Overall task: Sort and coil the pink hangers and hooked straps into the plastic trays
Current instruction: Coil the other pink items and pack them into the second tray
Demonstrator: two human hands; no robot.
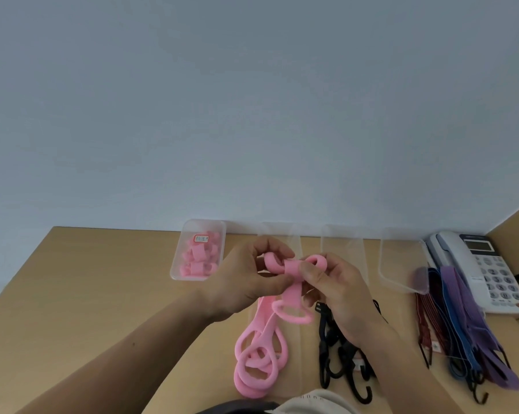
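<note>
Both hands hold one pink hanger above the desk, its strap partly wound into loops and its ring end hanging down. My left hand grips the left loop; my right hand pinches the wrapped middle and right loop. Below them several loose pink hangers lie on the desk. A clear tray at the back left holds several coiled pink hangers under a small label. Black hooked straps lie partly under my right forearm. Red, blue and purple hooked straps lie to the right.
Three more clear trays stand along the wall: one behind my hands, one right of it, one beside a white desk telephone. The tan desk meets a pale wall at the back.
</note>
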